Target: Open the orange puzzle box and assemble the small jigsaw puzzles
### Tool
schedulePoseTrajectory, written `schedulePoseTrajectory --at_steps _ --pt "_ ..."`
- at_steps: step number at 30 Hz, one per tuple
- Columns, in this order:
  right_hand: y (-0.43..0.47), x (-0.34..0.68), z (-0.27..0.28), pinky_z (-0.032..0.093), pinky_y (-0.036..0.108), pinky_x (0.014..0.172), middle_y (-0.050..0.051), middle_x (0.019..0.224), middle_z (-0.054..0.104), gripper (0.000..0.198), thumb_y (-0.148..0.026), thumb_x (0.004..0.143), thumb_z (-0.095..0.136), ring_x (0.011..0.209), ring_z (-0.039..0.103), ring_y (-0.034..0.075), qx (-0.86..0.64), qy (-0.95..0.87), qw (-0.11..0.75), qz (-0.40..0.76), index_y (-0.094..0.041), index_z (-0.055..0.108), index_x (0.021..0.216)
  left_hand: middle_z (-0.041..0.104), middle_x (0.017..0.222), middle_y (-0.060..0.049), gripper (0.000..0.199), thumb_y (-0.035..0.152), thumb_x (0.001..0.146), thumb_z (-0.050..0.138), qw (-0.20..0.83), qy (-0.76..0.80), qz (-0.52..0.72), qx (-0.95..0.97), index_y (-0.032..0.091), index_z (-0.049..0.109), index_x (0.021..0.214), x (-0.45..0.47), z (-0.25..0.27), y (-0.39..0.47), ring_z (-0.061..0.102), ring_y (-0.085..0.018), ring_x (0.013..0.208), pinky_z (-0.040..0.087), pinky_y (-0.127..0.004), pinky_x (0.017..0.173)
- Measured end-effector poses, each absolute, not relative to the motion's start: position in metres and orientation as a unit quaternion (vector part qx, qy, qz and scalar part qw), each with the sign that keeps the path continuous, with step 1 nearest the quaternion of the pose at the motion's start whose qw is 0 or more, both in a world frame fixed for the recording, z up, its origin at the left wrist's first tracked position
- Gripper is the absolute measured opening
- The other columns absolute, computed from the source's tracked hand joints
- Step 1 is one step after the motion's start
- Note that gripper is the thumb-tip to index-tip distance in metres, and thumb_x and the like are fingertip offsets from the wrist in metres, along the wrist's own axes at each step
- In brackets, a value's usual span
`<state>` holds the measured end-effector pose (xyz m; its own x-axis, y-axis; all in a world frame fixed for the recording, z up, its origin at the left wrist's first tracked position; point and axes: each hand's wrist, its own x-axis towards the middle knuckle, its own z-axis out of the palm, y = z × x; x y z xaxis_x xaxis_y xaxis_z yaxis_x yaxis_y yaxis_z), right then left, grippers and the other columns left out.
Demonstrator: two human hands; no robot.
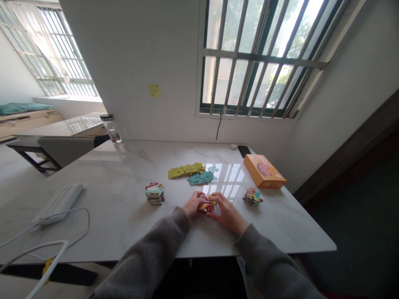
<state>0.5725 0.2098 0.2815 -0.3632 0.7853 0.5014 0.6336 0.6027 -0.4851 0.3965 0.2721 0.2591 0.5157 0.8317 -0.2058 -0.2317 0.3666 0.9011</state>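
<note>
Both my hands are closed around a small stack of puzzle pieces (207,204), printed in red, yellow and white, near the front of the table. My left hand (193,204) grips its left side, the thumb lying along the top edge. From the right, my right hand (225,211) curls its fingers and thumb over the pieces. Another stack of puzzle pieces (155,194) stands to the left, and a third stack (252,196) to the right. Behind my hands lie overlapping yellow-green puzzle pieces (186,170) and a spread of teal puzzle pieces (202,177).
An orange box (264,171) lies at the right, with a black phone (244,151) behind it. A clear bottle (111,129) stands at the far left corner. A white power strip (60,203) with cables occupies the left side of the marble-patterned table (124,232).
</note>
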Motion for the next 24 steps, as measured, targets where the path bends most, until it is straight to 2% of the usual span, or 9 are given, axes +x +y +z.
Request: schedulePoseTrajectory --at_steps 4,8,13,17,24 --pt "0.209 0.571 0.286 0.051 0.038 0.089 0.008 0.112 0.059 0.03 -0.031 0.085 0.068 0.103 0.06 0.022 -0.436 -0.778 0.396 0.219 -0.023 0.054 0.11 0.063 0.09 -0.002 0.041 0.028 0.074 0.069 0.754 0.331 0.362 0.437 0.02 0.041 0.102 0.396 0.258 0.27 0.069 -0.017 0.069 0.057 -0.028 0.057" --pt "0.208 0.565 0.289 0.049 0.028 0.067 0.0 0.088 0.06 0.024 -0.043 0.091 0.058 0.075 0.061 0.015 -0.439 -0.632 0.477 0.425 -0.023 0.05 0.101 0.062 0.098 -0.005 0.054 0.04 0.071 0.081 0.732 0.289 0.389 0.479 0.018 0.044 0.104 0.395 0.259 0.27 0.07 -0.018 0.074 0.06 -0.034 0.063" --pt "0.208 0.561 0.291 0.039 0.022 0.058 -0.006 0.071 0.059 0.029 -0.04 0.083 0.069 0.063 0.056 0.011 -0.424 -0.506 0.523 0.539 -0.023 0.049 0.095 0.063 0.093 -0.005 0.063 0.049 0.068 0.083 0.712 0.288 0.392 0.506 0.016 0.048 0.108 0.394 0.262 0.269 0.071 -0.019 0.072 0.06 -0.034 0.063" --pt "0.209 0.562 0.29 0.036 0.02 0.052 -0.004 0.075 0.063 0.033 -0.04 0.079 0.073 0.062 0.057 0.011 -0.434 -0.434 0.545 0.571 -0.023 0.048 0.093 0.068 0.093 -0.007 0.054 0.048 0.076 0.078 0.746 0.28 0.39 0.461 0.016 0.051 0.11 0.393 0.27 0.268 0.071 -0.019 0.073 0.059 -0.032 0.062" --pt "0.209 0.562 0.289 0.043 0.023 0.057 0.001 0.09 0.069 0.044 -0.04 0.076 0.075 0.065 0.06 0.012 -0.418 -0.407 0.566 0.583 -0.024 0.053 0.111 0.071 0.094 -0.01 0.065 0.05 0.063 0.088 0.75 0.274 0.391 0.457 0.011 0.06 0.107 0.394 0.27 0.269 0.071 -0.02 0.073 0.058 -0.032 0.065"
